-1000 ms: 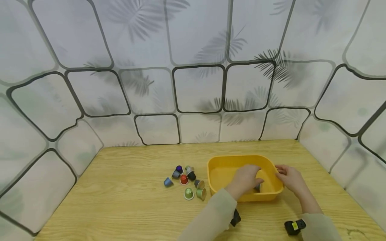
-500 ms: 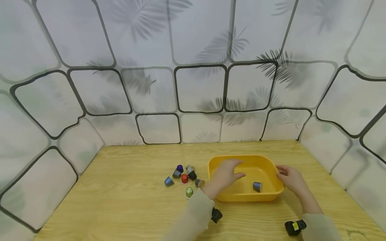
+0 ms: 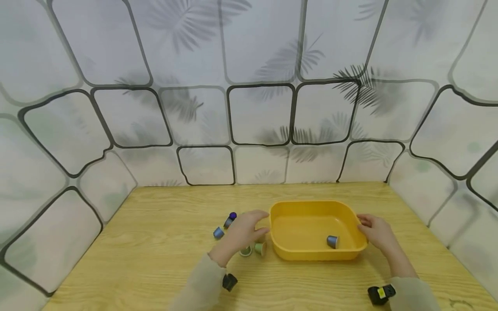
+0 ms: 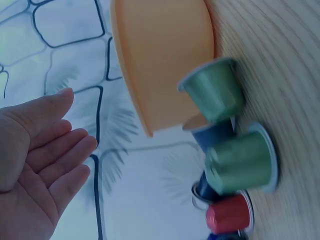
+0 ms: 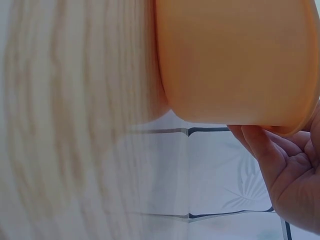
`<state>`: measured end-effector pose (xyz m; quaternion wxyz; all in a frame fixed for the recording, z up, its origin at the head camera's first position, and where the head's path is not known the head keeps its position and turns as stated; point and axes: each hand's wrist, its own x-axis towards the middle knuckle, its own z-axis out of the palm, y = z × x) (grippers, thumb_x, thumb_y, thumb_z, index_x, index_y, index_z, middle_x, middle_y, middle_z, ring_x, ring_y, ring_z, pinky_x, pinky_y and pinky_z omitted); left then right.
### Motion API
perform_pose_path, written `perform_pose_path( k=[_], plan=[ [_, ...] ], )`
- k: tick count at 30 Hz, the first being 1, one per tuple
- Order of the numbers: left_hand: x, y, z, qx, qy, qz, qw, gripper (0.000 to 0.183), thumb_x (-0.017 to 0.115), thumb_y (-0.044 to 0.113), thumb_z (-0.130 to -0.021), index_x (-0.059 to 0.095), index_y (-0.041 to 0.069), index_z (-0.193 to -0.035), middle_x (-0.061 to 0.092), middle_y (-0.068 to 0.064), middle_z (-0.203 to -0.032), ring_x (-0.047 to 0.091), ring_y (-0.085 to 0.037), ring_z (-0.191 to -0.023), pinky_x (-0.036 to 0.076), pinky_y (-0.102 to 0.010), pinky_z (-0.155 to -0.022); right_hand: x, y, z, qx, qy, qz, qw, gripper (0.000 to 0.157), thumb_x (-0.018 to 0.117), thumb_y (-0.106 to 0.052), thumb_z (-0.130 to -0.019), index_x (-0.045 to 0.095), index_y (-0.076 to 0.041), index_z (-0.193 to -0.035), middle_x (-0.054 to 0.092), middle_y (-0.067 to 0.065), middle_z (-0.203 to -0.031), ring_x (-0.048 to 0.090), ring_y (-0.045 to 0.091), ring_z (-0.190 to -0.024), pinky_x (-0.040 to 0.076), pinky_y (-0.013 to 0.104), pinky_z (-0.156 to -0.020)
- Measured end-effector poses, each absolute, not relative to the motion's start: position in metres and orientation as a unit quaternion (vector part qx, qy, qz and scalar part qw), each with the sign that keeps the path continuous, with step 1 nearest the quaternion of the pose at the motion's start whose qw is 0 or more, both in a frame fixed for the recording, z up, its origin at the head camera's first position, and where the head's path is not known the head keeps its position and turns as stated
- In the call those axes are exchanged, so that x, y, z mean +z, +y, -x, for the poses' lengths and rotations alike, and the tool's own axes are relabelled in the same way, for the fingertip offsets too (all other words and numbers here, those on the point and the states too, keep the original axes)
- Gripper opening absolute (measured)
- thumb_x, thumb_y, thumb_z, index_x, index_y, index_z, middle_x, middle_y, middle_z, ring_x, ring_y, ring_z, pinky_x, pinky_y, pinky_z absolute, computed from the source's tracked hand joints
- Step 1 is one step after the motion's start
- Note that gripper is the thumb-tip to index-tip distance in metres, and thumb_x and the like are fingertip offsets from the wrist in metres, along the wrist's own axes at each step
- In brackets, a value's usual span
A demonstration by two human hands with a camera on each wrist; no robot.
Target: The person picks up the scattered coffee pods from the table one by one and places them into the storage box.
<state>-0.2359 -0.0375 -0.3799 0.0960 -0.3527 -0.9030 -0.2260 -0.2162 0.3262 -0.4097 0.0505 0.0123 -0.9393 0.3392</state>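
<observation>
My left hand [image 3: 240,233] is over the group of coffee capsules left of the yellow plastic bin [image 3: 311,255], thumb and fingers spread and holding nothing. It hides part of the group. In the left wrist view, a green capsule [image 4: 240,162], a second green capsule [image 4: 215,90] and a red capsule [image 4: 229,213] lie on the table, apart from the fingers. One blue capsule [image 3: 332,242] lies on its side inside the bin, toward the front right. At the bin's right end my right hand [image 3: 377,234] holds the rim, its fingers against the outer wall.
A light wood table [image 3: 163,246] bears everything. Walls of patterned cloth [image 3: 256,112] enclose it at the back and both sides. A blue capsule [image 3: 218,233] lies at the group's left edge, with a purple capsule [image 3: 232,215] farther back.
My left hand has moved left, out from over the bin to above the capsules, uncovering the blue capsule inside. My right hand has stayed at the bin's rim.
</observation>
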Motion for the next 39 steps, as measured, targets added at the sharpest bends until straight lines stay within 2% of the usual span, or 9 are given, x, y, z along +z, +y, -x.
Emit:
perform_pose_path(
  k=[21,27,32,39],
  plan=[
    [-0.388,-0.097,0.233,-0.284,-0.904,0.299,0.111,0.039,0.067,0.016,-0.079,0.057,0.0,-0.113,0.057,-0.013,-0.112,0.054,-0.025,-0.101,0.046,-0.036,-0.081,-0.407,0.324,0.217,0.338,-0.94,-0.016,0.053,0.038,0.049,-0.004,-0.087,0.043,0.018,-0.117,0.049,0.037,-0.108,0.049,0.047,-0.098,0.047,0.046,-0.074],
    [-0.389,-0.108,0.235,-0.321,-0.898,0.276,0.123,0.039,0.068,0.012,-0.077,0.058,-0.002,-0.111,0.058,-0.014,-0.11,0.054,-0.028,-0.102,0.044,-0.038,-0.083,-0.406,0.324,0.216,0.343,-0.938,-0.017,0.054,0.038,0.049,-0.005,-0.087,0.043,0.018,-0.117,0.049,0.037,-0.107,0.049,0.046,-0.097,0.047,0.045,-0.074],
    [-0.39,-0.114,0.237,-0.34,-0.895,0.259,0.128,0.037,0.068,0.013,-0.077,0.059,0.001,-0.11,0.059,-0.012,-0.108,0.054,-0.026,-0.102,0.043,-0.039,-0.085,-0.406,0.324,0.216,0.341,-0.939,-0.018,0.051,0.038,0.048,-0.006,-0.088,0.042,0.018,-0.117,0.048,0.037,-0.108,0.049,0.046,-0.097,0.048,0.045,-0.073],
    [-0.395,-0.119,0.24,-0.332,-0.909,0.226,0.112,0.038,0.068,0.015,-0.078,0.058,-0.001,-0.111,0.058,-0.015,-0.11,0.053,-0.029,-0.103,0.041,-0.041,-0.088,-0.408,0.325,0.215,0.345,-0.937,-0.015,0.046,0.039,0.048,-0.006,-0.089,0.042,0.018,-0.118,0.047,0.037,-0.109,0.048,0.046,-0.098,0.048,0.045,-0.073]
  ],
)
